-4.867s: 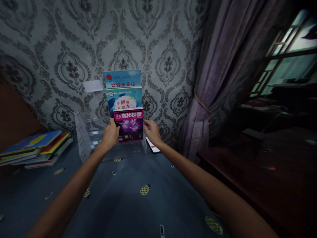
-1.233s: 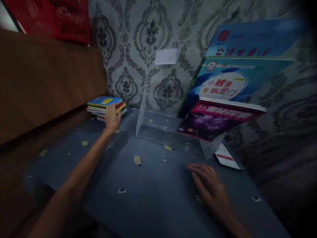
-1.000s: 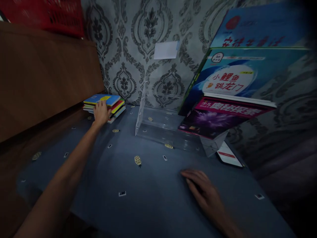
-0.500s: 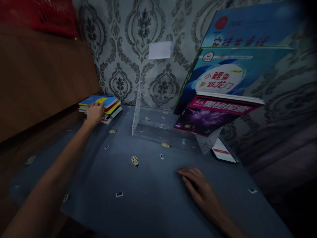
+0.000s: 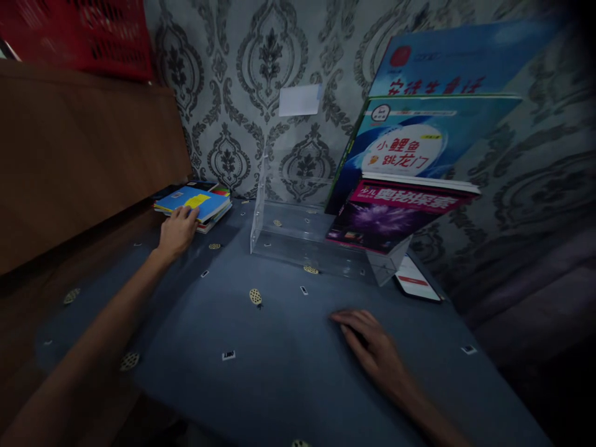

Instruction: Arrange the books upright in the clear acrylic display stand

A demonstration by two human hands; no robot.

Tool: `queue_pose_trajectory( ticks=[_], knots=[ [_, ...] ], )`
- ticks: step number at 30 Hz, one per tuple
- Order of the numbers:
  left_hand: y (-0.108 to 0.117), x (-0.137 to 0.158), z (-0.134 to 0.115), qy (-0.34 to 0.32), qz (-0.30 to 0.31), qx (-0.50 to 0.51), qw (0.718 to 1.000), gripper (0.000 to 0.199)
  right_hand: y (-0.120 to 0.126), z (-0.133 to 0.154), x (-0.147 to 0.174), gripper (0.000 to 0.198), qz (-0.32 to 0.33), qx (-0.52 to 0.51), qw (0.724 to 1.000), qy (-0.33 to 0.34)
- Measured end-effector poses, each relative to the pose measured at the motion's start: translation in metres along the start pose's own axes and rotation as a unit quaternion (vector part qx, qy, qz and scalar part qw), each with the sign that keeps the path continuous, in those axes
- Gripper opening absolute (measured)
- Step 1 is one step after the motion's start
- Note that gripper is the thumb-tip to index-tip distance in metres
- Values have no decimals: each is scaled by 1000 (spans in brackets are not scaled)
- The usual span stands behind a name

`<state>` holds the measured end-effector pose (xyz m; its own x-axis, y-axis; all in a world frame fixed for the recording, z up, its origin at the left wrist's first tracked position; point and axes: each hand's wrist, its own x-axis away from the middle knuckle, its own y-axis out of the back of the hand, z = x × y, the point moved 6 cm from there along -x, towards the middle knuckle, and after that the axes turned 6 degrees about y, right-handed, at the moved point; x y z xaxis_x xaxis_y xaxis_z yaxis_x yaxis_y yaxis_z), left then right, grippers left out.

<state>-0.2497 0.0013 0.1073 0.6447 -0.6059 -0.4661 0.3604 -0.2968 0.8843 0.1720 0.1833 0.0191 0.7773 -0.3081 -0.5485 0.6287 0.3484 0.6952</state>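
My left hand (image 5: 177,233) is closed over the near edge of a blue book (image 5: 184,202) with a yellow patch, at the top of a book stack (image 5: 218,217) on the left. A dark book (image 5: 205,185) shows behind the blue one. My right hand (image 5: 367,338) rests on the tablecloth at the right, holding nothing, its fingers loosely stretched out. Beyond it stands a clear acrylic rack (image 5: 288,251). The rack's right side carries a purple book (image 5: 386,214), a teal book (image 5: 419,133) and a taller blue book (image 5: 447,59).
A phone (image 5: 416,279) with a lit screen lies right of the rack. A wooden cabinet (image 5: 88,155) with a red basket (image 5: 93,43) on it borders the left. Patterned wallpaper (image 5: 272,56) with a white card (image 5: 299,100) rises behind. A blue-grey tablecloth (image 5: 279,335) covers the table.
My left hand has drawn the blue book slightly toward me across the stack, uncovering more of the dark book behind. My right hand stays on the table. The view has shifted slightly.
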Motion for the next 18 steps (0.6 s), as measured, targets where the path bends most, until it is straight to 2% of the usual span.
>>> queue_pose_trajectory(
  ticks=[8, 13, 18],
  knots=[
    [-30, 18, 12, -71, -56, 124, 988, 45, -1, 0, 1, 28, 8, -6, 1000, 10],
    [-43, 38, 11, -87, -35, 110, 990, 45, -2, -1, 2, 26, 7, -10, 1000, 6],
    [-43, 58, 6, -87, -9, 94, 992, 53, -2, -1, 2, 25, 6, -12, 1000, 10]
  ],
)
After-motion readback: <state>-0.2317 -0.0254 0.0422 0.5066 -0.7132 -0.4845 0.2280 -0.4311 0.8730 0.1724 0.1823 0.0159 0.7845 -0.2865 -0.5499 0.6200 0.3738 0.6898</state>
